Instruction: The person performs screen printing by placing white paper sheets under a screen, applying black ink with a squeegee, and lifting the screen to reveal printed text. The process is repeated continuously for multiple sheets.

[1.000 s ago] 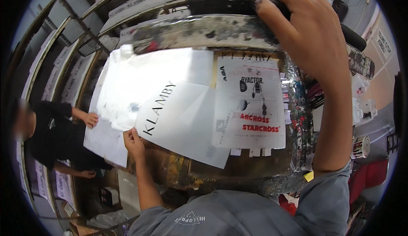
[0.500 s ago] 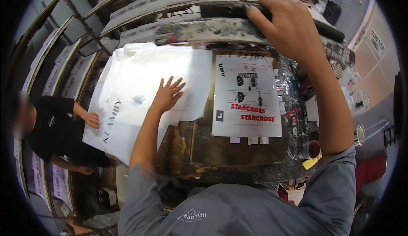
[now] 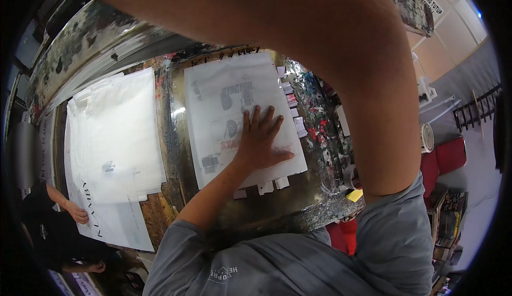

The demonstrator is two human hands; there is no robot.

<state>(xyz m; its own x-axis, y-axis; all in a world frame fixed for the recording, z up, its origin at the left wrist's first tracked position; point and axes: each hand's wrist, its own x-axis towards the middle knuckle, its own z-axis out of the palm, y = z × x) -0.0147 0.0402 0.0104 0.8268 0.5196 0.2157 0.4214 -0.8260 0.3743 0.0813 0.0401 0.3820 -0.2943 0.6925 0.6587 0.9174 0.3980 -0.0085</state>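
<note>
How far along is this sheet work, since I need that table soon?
Looks done: one thin sheet lies over a print on the paint-spattered table, with tape tabs at its edges. In hand: the left hand presses flat on it; the right arm is raised, its hand out of view. Probably left: the stack of white sheets beside it.

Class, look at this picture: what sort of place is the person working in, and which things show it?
Probably a screen-printing workshop. The left hand presses a printed sheet flat on a paint-spattered table, a stack of white sheets lies beside it, and tape tabs line the sheet's edge.
</note>
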